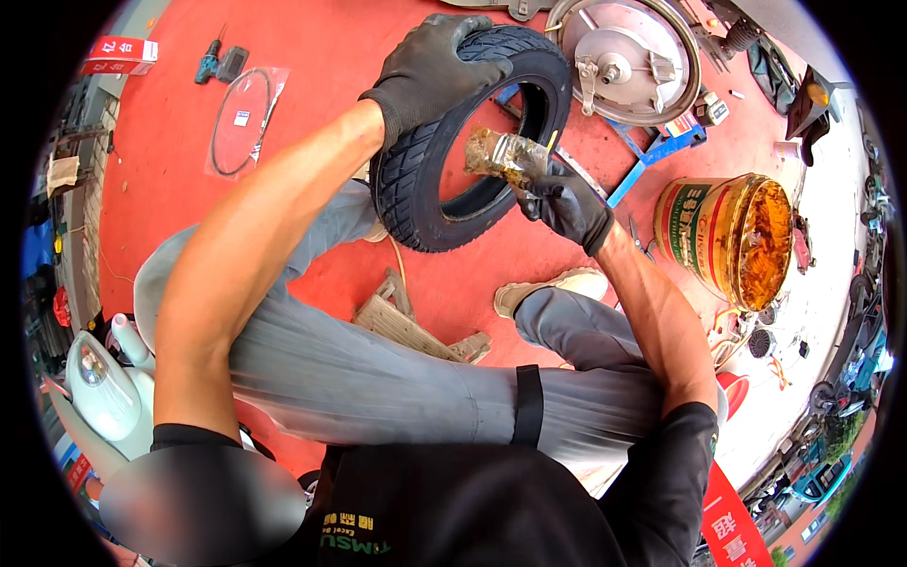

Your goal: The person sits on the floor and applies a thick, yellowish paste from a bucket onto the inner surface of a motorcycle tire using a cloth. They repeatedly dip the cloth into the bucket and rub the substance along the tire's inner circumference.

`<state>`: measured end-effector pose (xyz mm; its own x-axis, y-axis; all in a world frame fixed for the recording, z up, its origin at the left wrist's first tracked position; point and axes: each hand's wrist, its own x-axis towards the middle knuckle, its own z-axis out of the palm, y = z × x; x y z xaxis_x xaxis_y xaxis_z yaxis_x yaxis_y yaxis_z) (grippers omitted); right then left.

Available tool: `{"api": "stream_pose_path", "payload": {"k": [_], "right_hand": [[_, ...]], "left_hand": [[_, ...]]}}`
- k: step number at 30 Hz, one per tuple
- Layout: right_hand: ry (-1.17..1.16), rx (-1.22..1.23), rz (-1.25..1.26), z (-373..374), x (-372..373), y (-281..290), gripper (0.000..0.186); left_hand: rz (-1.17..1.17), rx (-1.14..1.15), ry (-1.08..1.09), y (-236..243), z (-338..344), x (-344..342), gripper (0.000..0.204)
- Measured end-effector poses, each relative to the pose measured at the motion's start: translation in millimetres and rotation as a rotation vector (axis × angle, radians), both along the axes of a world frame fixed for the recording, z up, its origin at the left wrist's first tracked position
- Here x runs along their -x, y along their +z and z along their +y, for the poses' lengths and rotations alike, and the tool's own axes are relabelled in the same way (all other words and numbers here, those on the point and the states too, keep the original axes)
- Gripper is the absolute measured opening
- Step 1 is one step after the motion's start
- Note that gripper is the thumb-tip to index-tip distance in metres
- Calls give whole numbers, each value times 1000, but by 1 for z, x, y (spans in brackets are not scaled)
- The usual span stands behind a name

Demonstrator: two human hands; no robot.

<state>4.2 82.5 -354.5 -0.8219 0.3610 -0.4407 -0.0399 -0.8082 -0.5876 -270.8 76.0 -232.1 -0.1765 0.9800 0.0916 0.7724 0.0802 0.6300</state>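
A black rubber tyre (409, 194) with deep tread stands on its edge in front of me, tilted, its inside open towards the right. My left hand (439, 71), in a black glove, is closed over the top of the tyre. In the gloved fingers of my right hand (572, 206) is a clear plastic bottle-like piece (515, 156) smeared with yellow-brown grease. It is held before the tyre's opening; whether it touches the rubber I cannot tell. A gold bucket (694, 227) to the right has amber grease in its mouth.
A silver hub wheel (619, 71) lies behind the tyre, by a blue metal frame (652, 156). At the far left are a cordless drill (222, 64) and a bagged cable (248, 123). Near my legs is a low wooden stool (406, 326); a pale scooter (109, 387) stands left.
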Motion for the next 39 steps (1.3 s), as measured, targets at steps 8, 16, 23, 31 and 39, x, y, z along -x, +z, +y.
{"api": "stream_pose_path", "payload": {"k": [8, 16, 23, 31, 39], "right_hand": [[-77, -139, -145, 11, -12, 39, 41], [-308, -87, -26, 40, 4, 6, 29], [-360, 119, -35, 59, 27, 34, 21], [-6, -413, -210, 2, 65, 88, 23], [8, -263, -68, -6, 67, 76, 34]], "left_hand": [[30, 41, 6, 7, 7, -8, 75], [11, 5, 12, 9, 6, -15, 73], [53, -43, 7, 6, -19, -15, 70], [20, -16, 30, -4, -16, -6, 72], [20, -16, 19, -3, -8, 1, 72]]}}
